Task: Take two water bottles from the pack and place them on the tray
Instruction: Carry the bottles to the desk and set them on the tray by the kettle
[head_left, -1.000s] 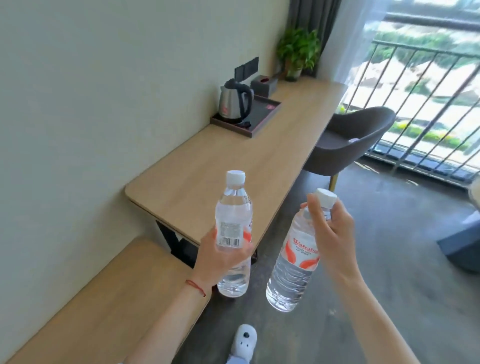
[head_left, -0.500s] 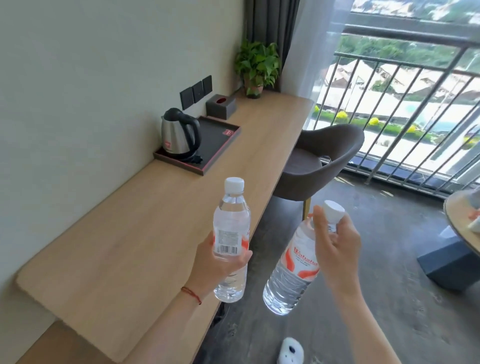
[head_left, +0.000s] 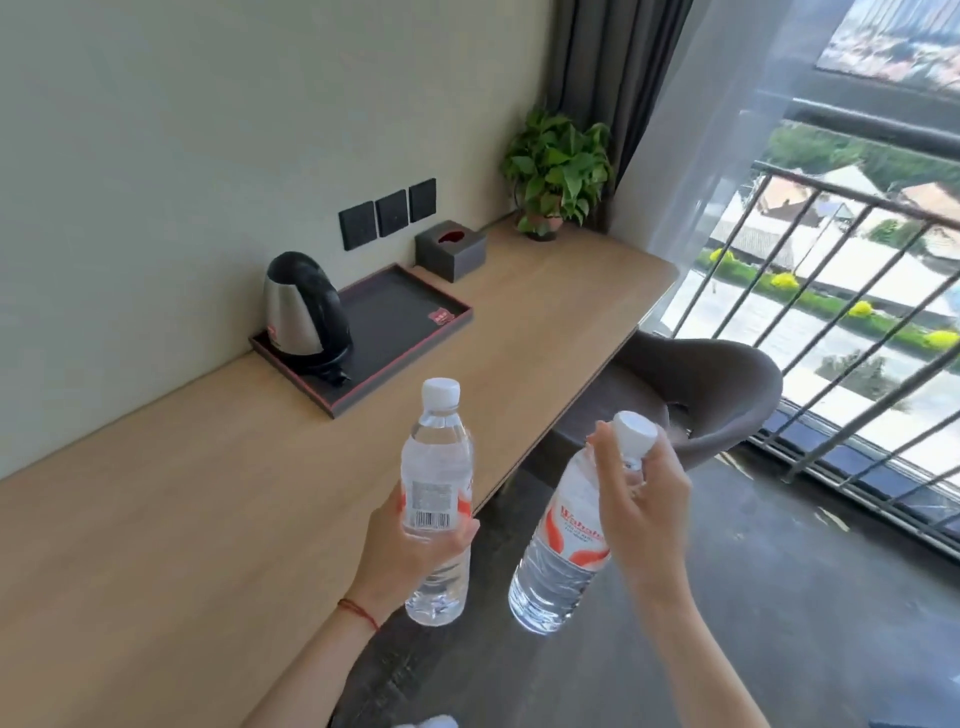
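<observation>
I hold two clear water bottles with white caps and red-and-white labels. My left hand (head_left: 410, 551) grips the left bottle (head_left: 438, 467) around its middle, upright, over the desk's front edge. My right hand (head_left: 641, 501) holds the right bottle (head_left: 563, 561) by its neck just under the cap, tilted, hanging over the floor. The dark tray (head_left: 410, 312) with a red rim lies on the wooden desk near the wall, well beyond both bottles. A steel and black kettle (head_left: 304, 312) stands on the tray's left end. The pack is not in view.
The long wooden desk (head_left: 208, 493) runs along the wall. A dark tissue box (head_left: 452, 249) and a potted plant (head_left: 558, 171) stand behind the tray. A grey chair (head_left: 717, 395) is tucked at the desk's right end, by the balcony railing (head_left: 857, 291).
The view has moved forward along the desk, so the tray and kettle now look closer and larger. Both hands still hold their bottles in much the same pose.
</observation>
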